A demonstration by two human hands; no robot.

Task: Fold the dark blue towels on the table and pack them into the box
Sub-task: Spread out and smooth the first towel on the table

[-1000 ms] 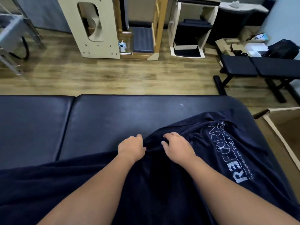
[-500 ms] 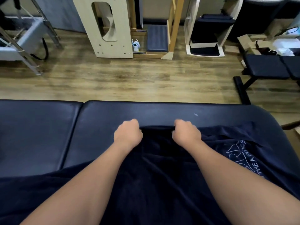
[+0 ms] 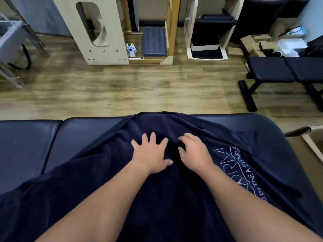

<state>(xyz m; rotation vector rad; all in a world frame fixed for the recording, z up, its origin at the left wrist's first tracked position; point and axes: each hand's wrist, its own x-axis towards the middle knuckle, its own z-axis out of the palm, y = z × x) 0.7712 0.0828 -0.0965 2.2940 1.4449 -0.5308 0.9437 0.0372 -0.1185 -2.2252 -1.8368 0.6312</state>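
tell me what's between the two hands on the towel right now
In the head view, only a dark fold of the towel lies between the left hand and the right hand; nothing else sits in that gap.

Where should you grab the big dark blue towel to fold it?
Probably at the far hem of the dark blue towel, where it humps up at the padded table's far edge. Pinch from above, one hand toward each side. Both the left hand and the right hand lie mid-cloth; gripping there only bunches it.
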